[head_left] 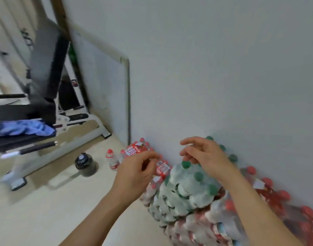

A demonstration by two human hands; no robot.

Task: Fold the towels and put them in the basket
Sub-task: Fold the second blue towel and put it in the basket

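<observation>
Two bare forearms come in from the bottom edge, both raised in mid-air. Left hand (136, 173): fingers (150, 155) loosely curled, thumb close to the forefinger, nothing seen in them. Right hand (205, 157): fingers (189, 141) half spread and relaxed, holding nothing. Frame is motion-blurred, so the hands look to be between grasps rather than working.

Just under and behind the right fingers is a shrink-wrapped pack of green-capped bottles (185, 189), stacked on packs of red-capped bottles (258, 201) along the foot of the wall (223, 68); probably parked there as storage, out of the walkway. Left of the left fingers, a single small bottle (112, 161) and a dark jar (84, 165) stand on the floor (45, 210). A whiteboard (106, 86) leans on the wall beyond them.

Task thing: a crumpled blue cloth (24, 127), likely a towel, lies unfolded on a dark tabletop (10, 141) well to the left of both hands, untouched. No basket in view. Folding looks not yet begun.

Writing: red-and-white labels on the red-capped packs, text too blurred to read. No brand legible.
</observation>
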